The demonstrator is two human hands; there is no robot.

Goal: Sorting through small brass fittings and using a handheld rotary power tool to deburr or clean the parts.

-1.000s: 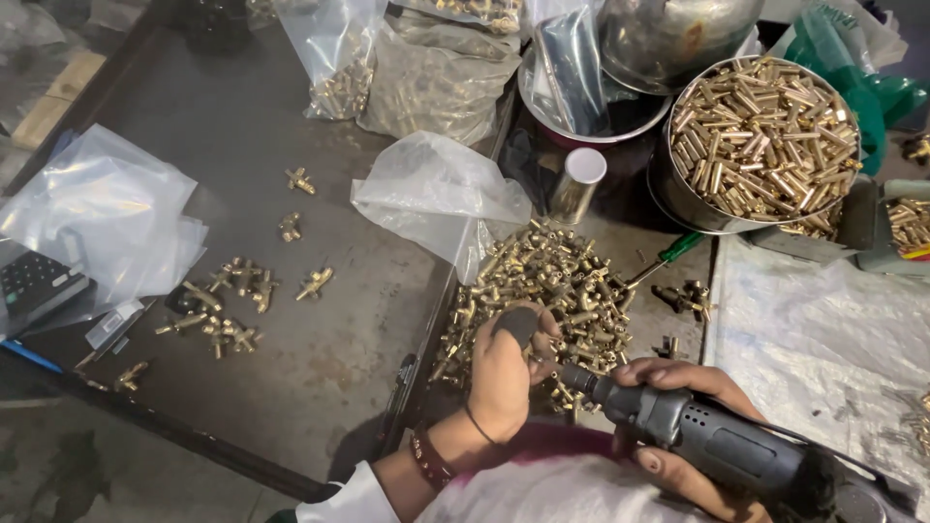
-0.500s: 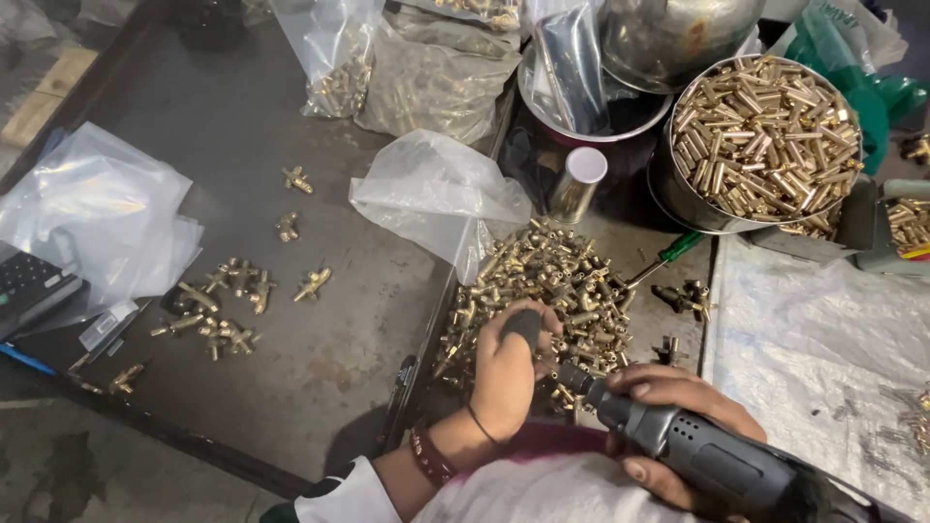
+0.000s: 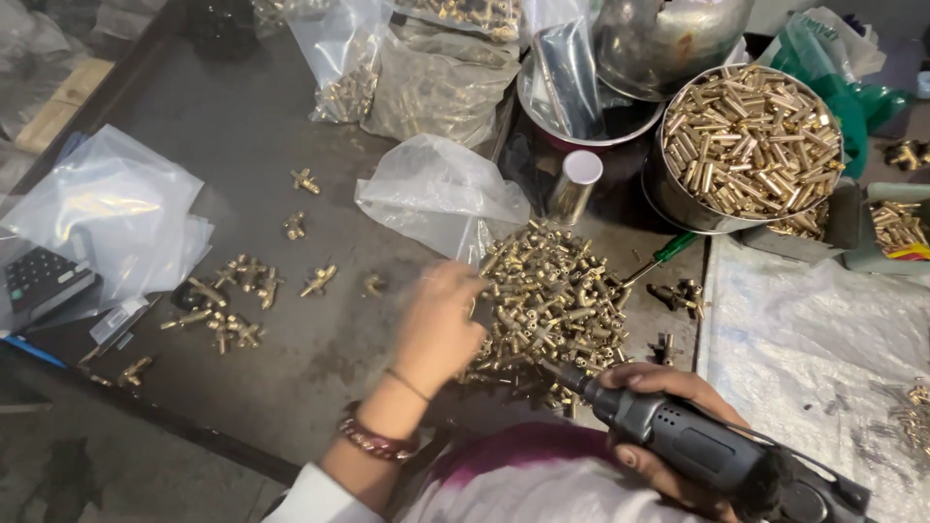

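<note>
Your left hand [image 3: 438,324] reaches into the left edge of the brass fitting pile [image 3: 550,291] at table centre, fingers curled, though I cannot tell if they grip one. Lift just a single piece; your right hand [image 3: 668,426] is clenched on the rotary tool [image 3: 697,450], tip low beside the pile

The left hand [image 3: 438,324] is motion-blurred, so whether its fingertips pinch a piece from the heap of brass fittings [image 3: 552,295] cannot be told. The rotary tool [image 3: 693,447] is cut off at the bottom edge, and the right hand [image 3: 659,426] lies partly hidden behind it.
</note>
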